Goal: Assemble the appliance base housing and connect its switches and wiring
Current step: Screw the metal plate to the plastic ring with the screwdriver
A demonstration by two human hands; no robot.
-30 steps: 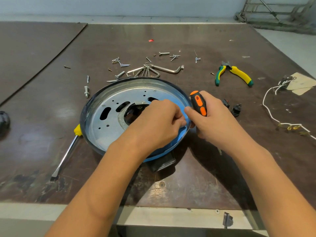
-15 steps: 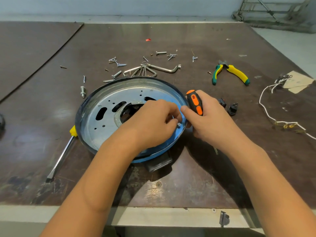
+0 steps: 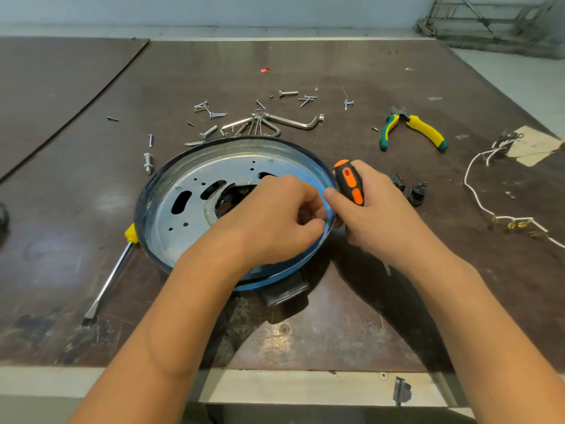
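At the near right rim of the base housing (image 3: 171, 231), both hands meet. Left hand (image 3: 275, 215) reaches in over the silver plate, fingers curled tight against the blue inner wall. It may be pinching something small, but the knuckles hide it, so I can't tell what it holds, if anything. Right hand (image 3: 379, 212) is wrapped round the orange-and-black screwdriver (image 3: 348, 185), handle up, shaft pointing down outside the rim, thumb stretched across to the left fingertips (tool parked in the palm, I'd guess, so it's ready once a fastener is seated). The housing sits flat on the brown table (image 3: 91, 209), open side up, holes exposed. Two black switches (image 3: 408, 188) and the white wiring (image 3: 477, 203) lie to its right, untouched; that step is not yet begun. Loose screws (image 3: 214, 113) are scattered beyond the far rim.
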